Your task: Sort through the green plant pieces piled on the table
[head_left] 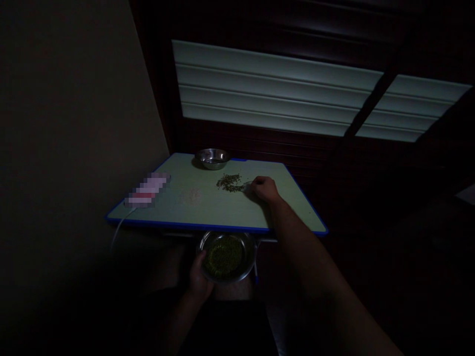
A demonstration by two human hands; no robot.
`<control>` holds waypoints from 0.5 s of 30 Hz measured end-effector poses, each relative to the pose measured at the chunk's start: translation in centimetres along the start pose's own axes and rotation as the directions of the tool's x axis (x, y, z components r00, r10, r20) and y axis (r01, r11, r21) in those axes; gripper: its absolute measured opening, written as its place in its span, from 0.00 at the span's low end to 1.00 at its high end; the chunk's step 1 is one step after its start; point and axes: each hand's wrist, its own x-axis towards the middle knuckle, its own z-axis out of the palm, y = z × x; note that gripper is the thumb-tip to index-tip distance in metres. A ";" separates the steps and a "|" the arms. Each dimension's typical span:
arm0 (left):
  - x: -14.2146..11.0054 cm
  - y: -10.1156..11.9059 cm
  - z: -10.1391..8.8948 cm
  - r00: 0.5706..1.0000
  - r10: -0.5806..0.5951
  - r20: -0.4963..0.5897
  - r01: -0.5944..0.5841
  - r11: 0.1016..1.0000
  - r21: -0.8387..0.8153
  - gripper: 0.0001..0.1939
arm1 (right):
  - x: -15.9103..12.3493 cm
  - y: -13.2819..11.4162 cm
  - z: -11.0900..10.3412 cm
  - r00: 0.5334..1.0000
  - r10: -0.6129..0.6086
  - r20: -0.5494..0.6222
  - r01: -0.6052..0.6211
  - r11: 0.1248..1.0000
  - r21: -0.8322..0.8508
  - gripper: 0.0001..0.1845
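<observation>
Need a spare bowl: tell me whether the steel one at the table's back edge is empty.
Seemingly empty: the far bowl shows only shiny bare metal inside, though the light is dim.

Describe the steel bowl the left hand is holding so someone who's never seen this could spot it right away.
Find the pale green, blue-edged tabletop. Just below its near edge, the left hand grips the rim of a round steel bowl of green grains. The other steel bowl sits at the table's far edge and looks empty.

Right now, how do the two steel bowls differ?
The near bowl holds green grains, while the far bowl looks empty. The left hand holds the near bowl below the table edge; the far bowl rests untouched on the table's back edge. Both are round, shiny metal.
</observation>
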 end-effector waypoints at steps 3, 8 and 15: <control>0.0 0.1 0.1 1.000 0.001 0.008 -0.001 1.000 -0.004 0.15 | 0.0 0.0 0.1 1.000 -0.010 0.013 0.010 1.000 0.029 0.09; 0.1 0.0 -0.1 1.000 -0.004 -0.003 0.004 1.000 -0.007 0.14 | 0.1 0.1 0.4 0.998 -0.021 0.053 0.016 0.995 0.097 0.07; 0.2 -0.2 -0.2 1.000 0.017 -0.015 -0.017 1.000 0.001 0.15 | 0.0 0.0 0.2 0.999 -0.039 -0.012 0.040 0.996 0.075 0.08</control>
